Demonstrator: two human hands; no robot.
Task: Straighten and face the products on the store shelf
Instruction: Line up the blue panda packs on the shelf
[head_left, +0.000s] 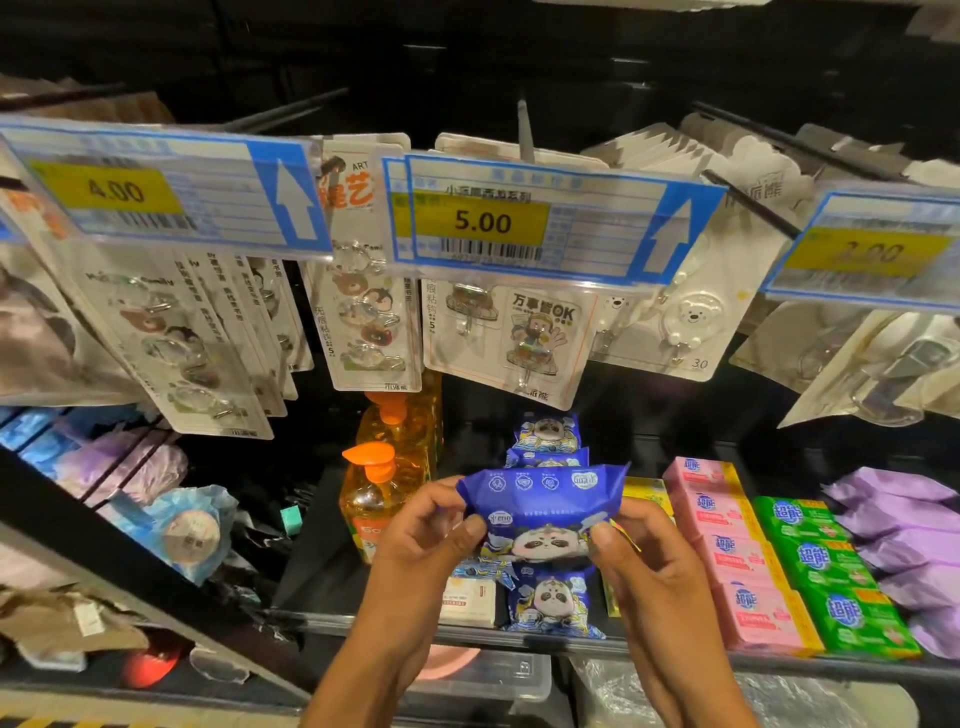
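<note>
Left hand (426, 540) and right hand (649, 566) each pinch one end of blue plastic panda-print packet (543, 512), held level above dark shelf (332, 561). Matching packets (548, 597) lie in row beneath, between orange pump bottles (382, 488) and pink soap boxes (732, 545).

Blue panda-print pack (543, 512); pink soap boxes (737, 561); green soap boxes (826, 566).

One view only: head cam, wide-angle, faces fwd + down at shelf (322, 561), v. close. Left hand (415, 540), right hand (649, 561) lower centre; price tags (483, 221) across upper frame.
</note>
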